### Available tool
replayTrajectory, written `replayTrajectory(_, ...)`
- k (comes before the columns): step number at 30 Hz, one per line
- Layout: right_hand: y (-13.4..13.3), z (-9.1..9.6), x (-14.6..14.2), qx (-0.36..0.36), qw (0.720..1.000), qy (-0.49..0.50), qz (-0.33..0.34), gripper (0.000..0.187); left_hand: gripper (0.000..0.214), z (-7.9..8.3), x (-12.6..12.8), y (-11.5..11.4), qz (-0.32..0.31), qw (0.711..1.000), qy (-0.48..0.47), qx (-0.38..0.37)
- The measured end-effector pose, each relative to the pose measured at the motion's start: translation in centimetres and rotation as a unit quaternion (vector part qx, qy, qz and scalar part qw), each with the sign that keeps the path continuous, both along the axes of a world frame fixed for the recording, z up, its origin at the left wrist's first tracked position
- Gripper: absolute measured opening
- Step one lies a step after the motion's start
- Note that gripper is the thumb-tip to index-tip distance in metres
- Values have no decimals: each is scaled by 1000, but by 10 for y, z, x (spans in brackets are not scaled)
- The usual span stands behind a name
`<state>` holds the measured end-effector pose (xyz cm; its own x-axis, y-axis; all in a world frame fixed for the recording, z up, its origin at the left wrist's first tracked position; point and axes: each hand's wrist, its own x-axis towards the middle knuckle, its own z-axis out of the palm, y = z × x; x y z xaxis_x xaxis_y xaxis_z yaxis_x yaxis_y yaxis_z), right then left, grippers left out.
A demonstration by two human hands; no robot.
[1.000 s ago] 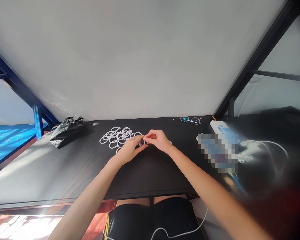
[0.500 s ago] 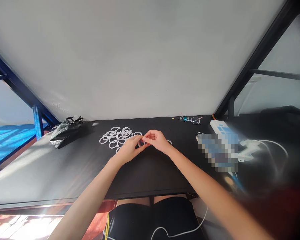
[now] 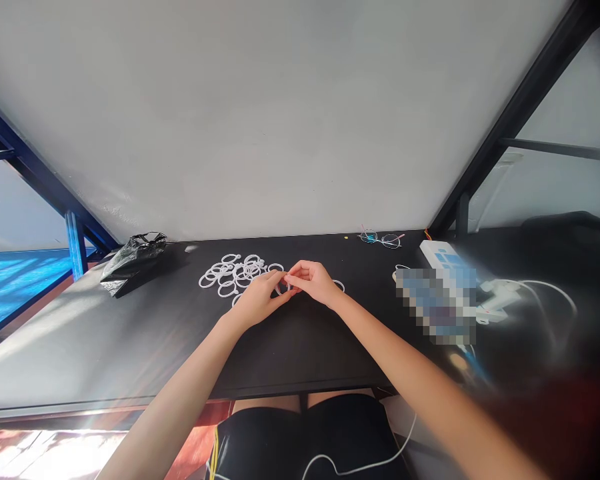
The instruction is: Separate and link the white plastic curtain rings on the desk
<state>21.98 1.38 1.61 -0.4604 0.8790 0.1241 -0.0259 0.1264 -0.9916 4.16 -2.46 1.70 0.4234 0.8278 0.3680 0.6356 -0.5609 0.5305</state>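
Partly hidden thin white ring (image 3: 289, 287), clamped in left hand (image 3: 257, 298) and right hand (image 3: 323, 283) fingers (image 3: 298, 281)

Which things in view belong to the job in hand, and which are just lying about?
In the job:
- left hand and right hand, both at a white ring
- pile of white rings beside the left hand

Apparently just lying about:
- black plastic bag
- eyeglasses
- white-and-blue item

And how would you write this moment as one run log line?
left hand: holding white ring; right hand: pinching at same ring; other rings: mostly heaped, black table; glasses: near wall
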Motion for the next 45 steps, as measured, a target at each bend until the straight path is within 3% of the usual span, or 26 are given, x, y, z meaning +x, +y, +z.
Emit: replayTrajectory(45, 2, -10, -2, 27, 998, -59, 3, 24, 19, -1, -1, 2, 1, 999, 41, 0)
